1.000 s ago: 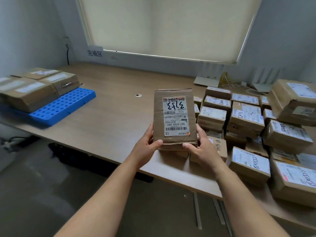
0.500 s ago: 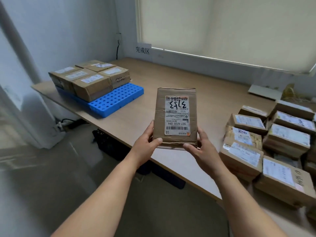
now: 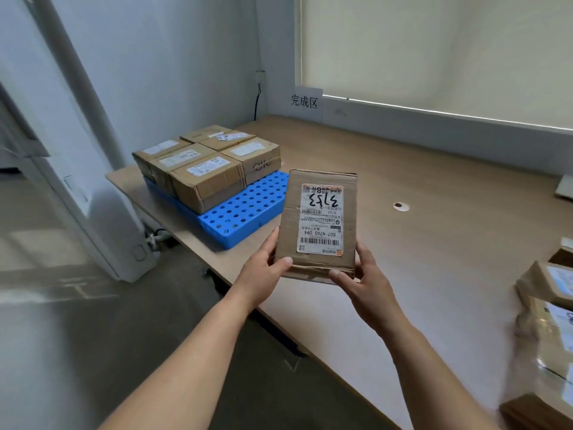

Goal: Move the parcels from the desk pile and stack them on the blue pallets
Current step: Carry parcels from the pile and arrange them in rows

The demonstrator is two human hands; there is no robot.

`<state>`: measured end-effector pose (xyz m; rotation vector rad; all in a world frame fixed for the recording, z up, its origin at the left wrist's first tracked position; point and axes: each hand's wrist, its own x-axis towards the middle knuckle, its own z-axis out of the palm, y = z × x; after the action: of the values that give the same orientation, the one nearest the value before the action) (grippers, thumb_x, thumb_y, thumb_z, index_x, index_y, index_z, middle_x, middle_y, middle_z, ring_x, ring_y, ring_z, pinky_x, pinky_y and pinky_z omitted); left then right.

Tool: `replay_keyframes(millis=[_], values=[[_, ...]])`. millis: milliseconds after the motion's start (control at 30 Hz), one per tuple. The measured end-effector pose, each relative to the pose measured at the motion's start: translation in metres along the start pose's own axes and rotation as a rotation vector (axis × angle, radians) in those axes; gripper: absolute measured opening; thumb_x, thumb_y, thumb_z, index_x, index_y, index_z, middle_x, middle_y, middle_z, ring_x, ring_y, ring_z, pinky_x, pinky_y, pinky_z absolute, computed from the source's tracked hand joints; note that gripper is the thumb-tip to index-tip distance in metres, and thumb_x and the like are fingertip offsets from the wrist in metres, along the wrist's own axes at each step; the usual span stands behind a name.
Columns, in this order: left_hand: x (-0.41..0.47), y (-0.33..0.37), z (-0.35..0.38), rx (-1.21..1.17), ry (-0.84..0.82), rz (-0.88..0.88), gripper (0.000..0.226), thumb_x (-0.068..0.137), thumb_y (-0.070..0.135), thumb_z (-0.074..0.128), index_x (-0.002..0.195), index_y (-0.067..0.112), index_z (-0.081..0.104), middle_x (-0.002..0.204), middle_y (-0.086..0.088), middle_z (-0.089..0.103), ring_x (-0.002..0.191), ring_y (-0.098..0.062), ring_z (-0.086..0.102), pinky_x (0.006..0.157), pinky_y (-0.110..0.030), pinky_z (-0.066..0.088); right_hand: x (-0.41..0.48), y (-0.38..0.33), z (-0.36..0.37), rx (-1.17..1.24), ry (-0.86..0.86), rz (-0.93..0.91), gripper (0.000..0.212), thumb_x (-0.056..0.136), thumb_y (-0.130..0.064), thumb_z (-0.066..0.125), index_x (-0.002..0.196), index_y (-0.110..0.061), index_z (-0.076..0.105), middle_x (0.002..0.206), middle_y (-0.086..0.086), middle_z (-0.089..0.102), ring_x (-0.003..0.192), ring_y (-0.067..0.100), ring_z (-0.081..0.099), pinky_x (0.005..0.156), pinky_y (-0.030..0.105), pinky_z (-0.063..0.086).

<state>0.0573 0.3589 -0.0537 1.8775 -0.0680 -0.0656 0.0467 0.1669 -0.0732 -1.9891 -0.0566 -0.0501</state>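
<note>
Head camera, looking down along two bare forearms. Our left hand [image 3: 263, 274] and right hand [image 3: 362, 280] grip one brown cardboard parcel [image 3: 319, 268] by its lower corners. On each side a thumb is pressed on the face turned towards us and the fingers curl round the side edge to the back. The parcel is held in the air over the front part of the desk [image 3: 449, 187], standing on its short end and leaning slightly away. A white shipping label [image 3: 321, 218] covers much of its front. The printing and a large handwritten black number appear upside down to us.

Just left of the parcel, a blue pallet [image 3: 245, 209] pierced with round holes lies flat on the left end of the wooden desk. In the picture the parcel's left edge overlaps the pallet's right corner. Several stacked parcels [image 3: 204, 169], brown with white labels, sit close together on the pallet's far left portion. The part nearest us is bare blue plastic.

At the right edge, blurred, more boxes from the desk pile [image 3: 548, 293] rest on the desk, well apart from the pallet. A small round fitting [image 3: 401, 207] is set into the desktop to the right of the held parcel. On the back wall hangs a white sign [image 3: 305, 102] with three Chinese characters, beside a window covered by a pale blind [image 3: 434, 51].
</note>
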Motion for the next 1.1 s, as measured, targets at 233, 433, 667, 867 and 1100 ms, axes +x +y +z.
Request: replay_keyframes(millis=[233,433,667,867,1100], values=[[0.106,-0.003,-0.028,0.067,0.001,-0.067,0.064,0.096,0.019,0.05,0.147,0.039,0.017,0.141,0.011,0.043,0.126,-0.008,0.042,0.108,-0.034,0.032,0.105,0.002,0.021,0.051,0.024,0.017,0.071,0.087,-0.022,0.065,0.144,-0.036,0.026,0.119,-0.011,0.064,0.101,0.007,0.061,0.081,0.023,0.042],[0.162,-0.014,-0.043,0.053,-0.001,-0.108,0.063,0.096,0.017,0.049,0.147,0.038,0.019,0.138,0.012,0.045,0.125,-0.009,0.044,0.111,-0.039,0.033,0.16,0.007,0.037,0.032,0.026,0.048,0.071,0.086,-0.026,0.066,0.144,-0.038,0.026,0.111,-0.011,0.064,0.099,0.009,0.061,0.081,0.025,0.042],[0.227,-0.032,-0.067,0.062,-0.065,-0.129,0.063,0.095,0.018,0.051,0.147,0.037,0.022,0.136,0.009,0.05,0.122,-0.013,0.049,0.108,-0.042,0.037,0.212,0.002,0.058,-0.033,0.066,0.079,0.065,0.087,-0.026,0.063,0.143,-0.032,0.031,0.123,-0.009,0.058,0.112,0.015,0.054,0.082,0.025,0.038],[0.301,-0.038,-0.101,0.134,-0.204,-0.095,0.06,0.094,0.019,0.049,0.145,0.038,0.025,0.132,0.007,0.054,0.114,-0.015,0.052,0.098,-0.036,0.042,0.263,-0.016,0.089,-0.04,0.126,0.117,0.064,0.091,-0.022,0.058,0.144,-0.025,0.024,0.127,-0.01,0.055,0.108,0.011,0.053,0.078,0.019,0.034],[0.381,-0.046,-0.154,0.328,-0.353,-0.041,0.06,0.096,0.023,0.046,0.148,0.036,0.019,0.128,0.007,0.051,0.11,-0.013,0.049,0.082,-0.025,0.041,0.32,-0.033,0.146,0.004,0.236,0.245,0.063,0.09,-0.024,0.059,0.144,-0.026,0.026,0.13,-0.008,0.056,0.111,0.013,0.054,0.084,0.023,0.039]])
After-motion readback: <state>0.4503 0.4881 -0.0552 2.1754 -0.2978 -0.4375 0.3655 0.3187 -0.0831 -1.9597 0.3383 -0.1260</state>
